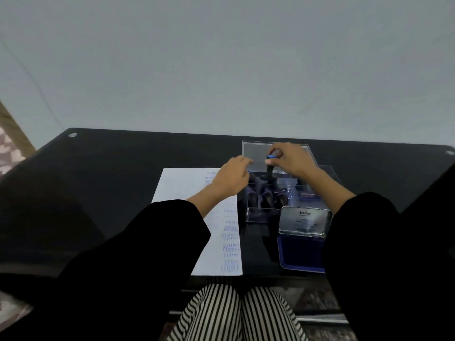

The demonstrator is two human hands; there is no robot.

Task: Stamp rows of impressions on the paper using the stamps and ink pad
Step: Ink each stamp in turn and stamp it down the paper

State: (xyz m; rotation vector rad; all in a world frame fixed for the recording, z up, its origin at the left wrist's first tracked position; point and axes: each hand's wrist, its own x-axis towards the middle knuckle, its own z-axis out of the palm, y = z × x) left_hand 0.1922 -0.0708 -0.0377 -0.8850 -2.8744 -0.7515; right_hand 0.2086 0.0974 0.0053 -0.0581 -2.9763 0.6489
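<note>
A white paper lies on the black table, with blue stamped words down its right side. To its right stands a clear plastic box holding several dark stamps. My right hand grips a black stamp with a blue top upright over the box. My left hand hovers at the box's left rim, fingers loosely curled, holding nothing that I can see. An open blue ink pad with its lid raised sits in front of the box.
The black glass table reaches to a pale wall behind. The box's clear lid stands open at the back. My striped trouser legs show below the table's front edge. Black sleeves cover both forearms.
</note>
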